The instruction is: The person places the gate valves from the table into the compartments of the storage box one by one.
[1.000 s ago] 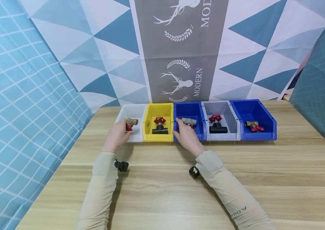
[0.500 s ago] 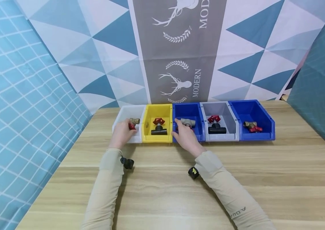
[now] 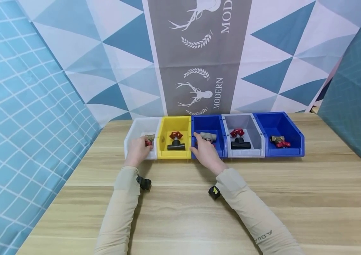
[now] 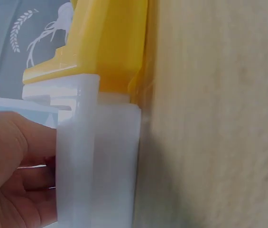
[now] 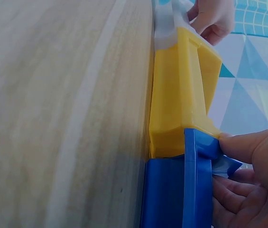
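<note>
At the far left of the row, my left hand (image 3: 137, 150) reaches into the white bin (image 3: 127, 138) and holds a brass valve with a red handle (image 3: 149, 142). In the left wrist view the front wall of that bin hides the valve and fingertips. My right hand (image 3: 206, 152) grips the left front edge of the middle blue bin (image 3: 209, 120). Its thumb (image 5: 243, 146) touches the rim beside the yellow bin (image 5: 190, 90), and the other fingers curl inside. A grey valve (image 3: 208, 136) lies in this blue bin, partly covered by the hand.
The yellow bin and the grey bin (image 3: 245, 153) each hold a black valve with a red handwheel. In the right-end blue bin (image 3: 284, 152) lies a brass valve (image 3: 279, 141) with a red handle. The bins stand in a row on a wooden table (image 3: 180, 212) before a patterned backdrop.
My left hand has shifted right and the brass valve sits slightly lower in the white bin. My right hand stays at the blue bin's edge.
</note>
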The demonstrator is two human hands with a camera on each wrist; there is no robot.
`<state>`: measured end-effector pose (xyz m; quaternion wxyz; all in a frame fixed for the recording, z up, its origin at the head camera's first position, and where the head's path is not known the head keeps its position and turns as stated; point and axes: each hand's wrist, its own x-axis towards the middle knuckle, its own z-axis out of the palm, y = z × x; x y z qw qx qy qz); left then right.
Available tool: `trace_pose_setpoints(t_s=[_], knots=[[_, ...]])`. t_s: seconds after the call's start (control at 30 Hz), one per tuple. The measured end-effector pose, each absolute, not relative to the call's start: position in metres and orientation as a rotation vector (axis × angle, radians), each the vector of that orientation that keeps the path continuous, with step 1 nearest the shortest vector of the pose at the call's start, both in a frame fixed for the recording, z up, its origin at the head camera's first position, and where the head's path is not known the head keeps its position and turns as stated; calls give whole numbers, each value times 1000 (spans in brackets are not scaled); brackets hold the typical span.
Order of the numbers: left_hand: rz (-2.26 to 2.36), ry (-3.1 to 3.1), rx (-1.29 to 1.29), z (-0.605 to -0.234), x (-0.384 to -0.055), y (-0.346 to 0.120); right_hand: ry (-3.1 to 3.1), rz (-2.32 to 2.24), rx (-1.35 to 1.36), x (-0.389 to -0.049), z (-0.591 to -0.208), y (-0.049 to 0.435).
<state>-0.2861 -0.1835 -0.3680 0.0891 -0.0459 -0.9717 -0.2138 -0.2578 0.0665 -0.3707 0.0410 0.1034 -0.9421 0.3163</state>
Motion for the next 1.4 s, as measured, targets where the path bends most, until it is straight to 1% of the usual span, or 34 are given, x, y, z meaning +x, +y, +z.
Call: trace_pose_setpoints(t_s=[0.23,0.73,1.2,1.3,1.4], knots=[[-648,-2910,-68,-372,-286,-185,-2883,955,334,-258,-372,66],[-676,-2925,-26,-374,-285,-182,-2862,950,347,-257,-371,66],[-522,-3059,-176,-365,-282,-177,-2779,1002,341,-254,-367,71],[-518,-3101,-227,-359,-279,-179,-2701,980,380,-252,-362,79],[-502,-3128,-290,-351,-275,-182,-2637,910,406,-250,-354,97]])
